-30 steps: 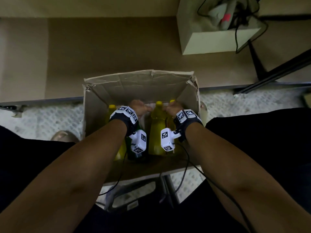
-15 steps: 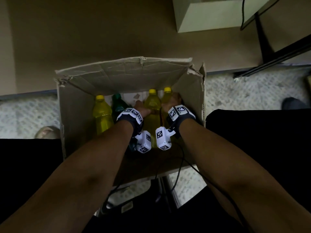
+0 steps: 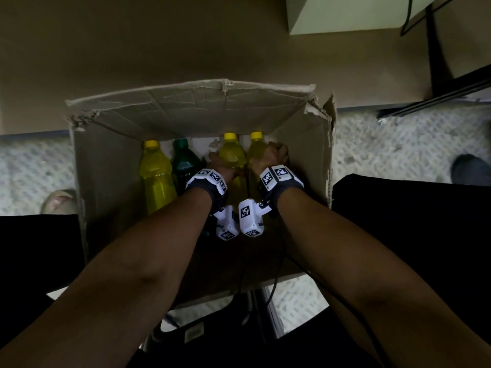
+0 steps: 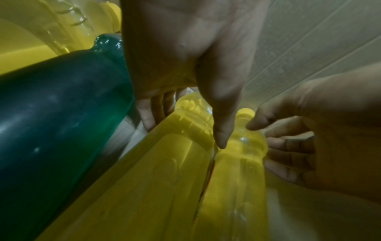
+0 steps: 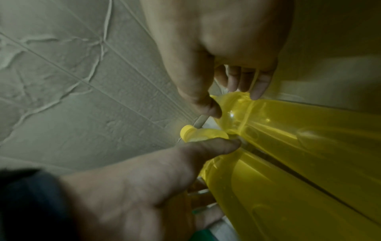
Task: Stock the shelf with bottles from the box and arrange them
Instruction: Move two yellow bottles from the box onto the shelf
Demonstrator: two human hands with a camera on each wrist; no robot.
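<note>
An open cardboard box [image 3: 111,166] holds several upright bottles in a row along its far wall: a yellow bottle [image 3: 156,179], a green bottle [image 3: 183,163] and two more yellow ones. My left hand [image 3: 221,168] grips the third bottle [image 3: 233,155] at its shoulder; its thumb [image 4: 221,130] lies across the front and its fingers [image 4: 156,110] wrap behind. My right hand [image 3: 271,155] grips the rightmost yellow bottle [image 3: 256,148], thumb [image 5: 206,104] and fingers [image 5: 247,84] around its neck. No shelf is in view.
The box stands on a patterned floor [image 3: 398,150] between my knees, its right wall [image 3: 305,155] close against my right hand. A pale cabinet [image 3: 345,14] and a dark stand leg [image 3: 438,49] lie beyond. Cables [image 3: 276,274] trail from my wrists over the near edge.
Both hands have sunk deeper into the box and closed around the two right-hand yellow bottles. The view has tilted down, so the left yellow and green bottles show fully.
</note>
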